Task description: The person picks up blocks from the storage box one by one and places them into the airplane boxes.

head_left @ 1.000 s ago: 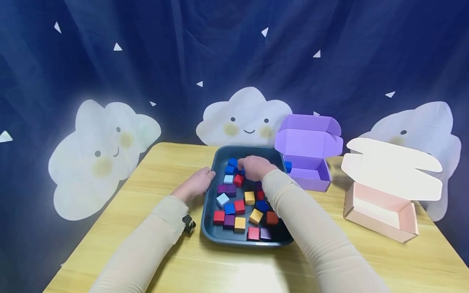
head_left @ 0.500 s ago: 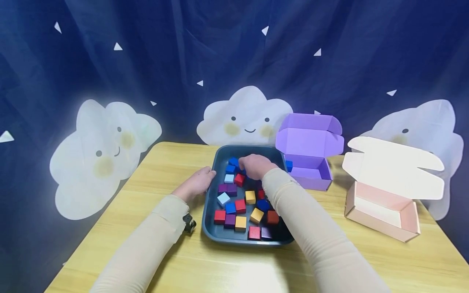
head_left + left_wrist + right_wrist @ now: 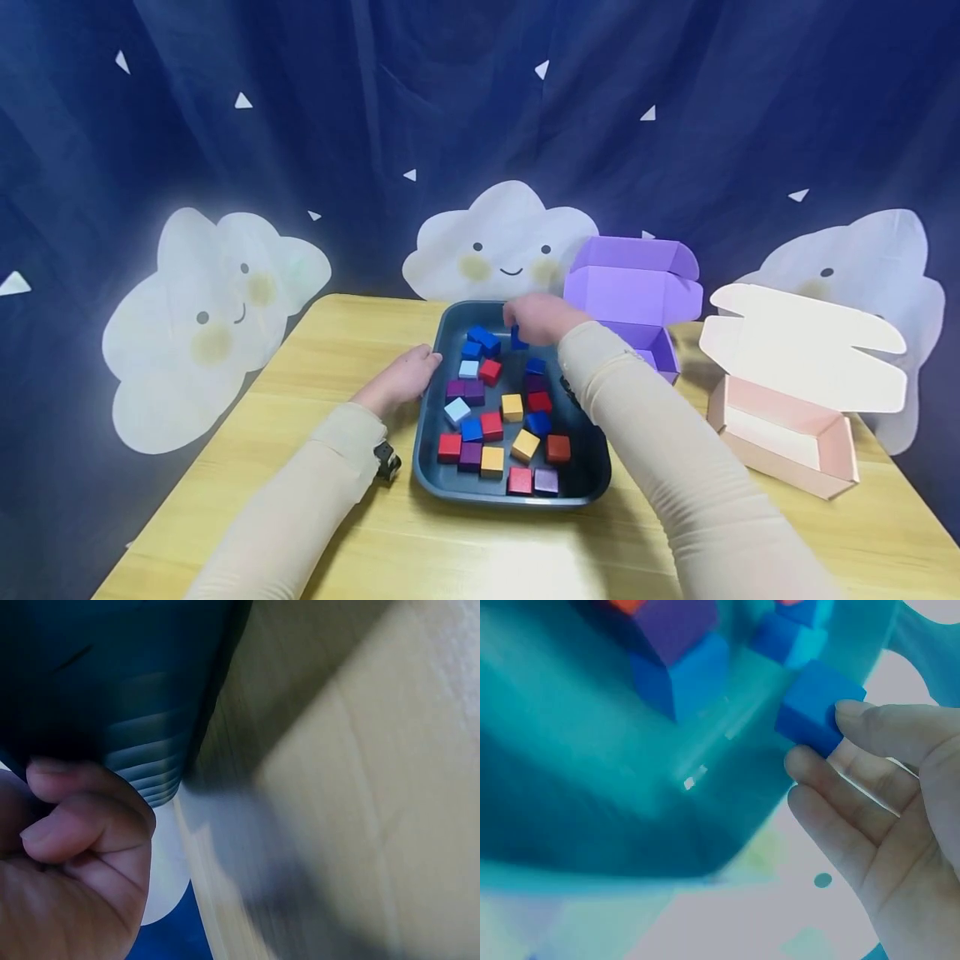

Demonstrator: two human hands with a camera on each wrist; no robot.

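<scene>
While the left hand (image 3: 401, 375) is holding the left rim of the tray (image 3: 510, 502) with curled fingers, the right hand (image 3: 546, 318) is doing the delicate work: thumb and fingertips are pinching a blue cube (image 3: 817, 707), and that cube is sitting in their grip at the tray's far end! Nearer the person, red cubes (image 3: 491, 426), yellow cubes (image 3: 512, 407), purple cubes (image 3: 473, 392), light-blue cubes (image 3: 457, 411) and more blue ones are lying scattered across the tray floor, some touching. Off to the right, a purple box (image 3: 626, 292) is standing open, the right sleeve (image 3: 675, 475) partly hiding it. Farther right, a pink box (image 3: 780, 463) is showing its raised pale lid. Both are resting on the wooden table (image 3: 285, 400), and a dark-blue curtain (image 3: 450, 83) is filling the background.
</scene>
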